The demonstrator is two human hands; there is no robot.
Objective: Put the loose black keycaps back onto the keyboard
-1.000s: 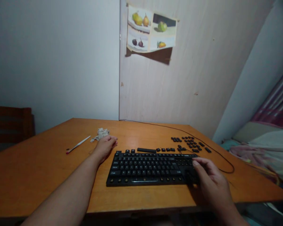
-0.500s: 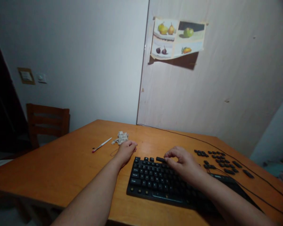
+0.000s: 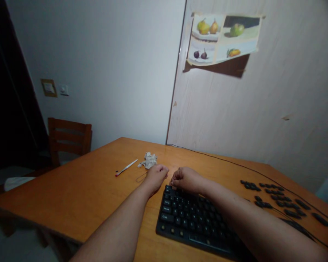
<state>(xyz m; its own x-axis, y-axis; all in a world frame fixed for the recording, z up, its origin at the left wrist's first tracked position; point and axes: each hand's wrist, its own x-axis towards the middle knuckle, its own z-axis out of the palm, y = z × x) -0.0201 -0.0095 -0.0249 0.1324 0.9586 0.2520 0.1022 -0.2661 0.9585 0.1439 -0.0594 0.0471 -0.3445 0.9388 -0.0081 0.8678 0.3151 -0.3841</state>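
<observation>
A black keyboard [image 3: 177, 212] lies on the wooden table, and bare spots without keycaps show along its near edge. My right hand [image 3: 187, 179] is over its far left corner with the fingers pinched together. Whatever is between them is hidden. Just left of that corner, my left hand [image 3: 156, 177] rests closed on the table, and I cannot see if it holds anything. Beyond the left hand lies a crumpled grey cloth or tissue [image 3: 149, 160]. A thin white stick with a pink end, like a toothbrush [image 3: 128, 166], lies further left.
Several loose black keycaps [image 3: 278, 194] are spread in groups on the right side of the table [image 3: 84, 189]. A black cable [image 3: 221, 159] runs along the back and right. A wooden chair [image 3: 69, 136] stands behind the left side, and fruit pictures [image 3: 221, 43] hang on the wall.
My right hand has moved left along the keyboard's far edge to its corner, close to my left hand. The left hand stays in about the same place. The view has turned left.
</observation>
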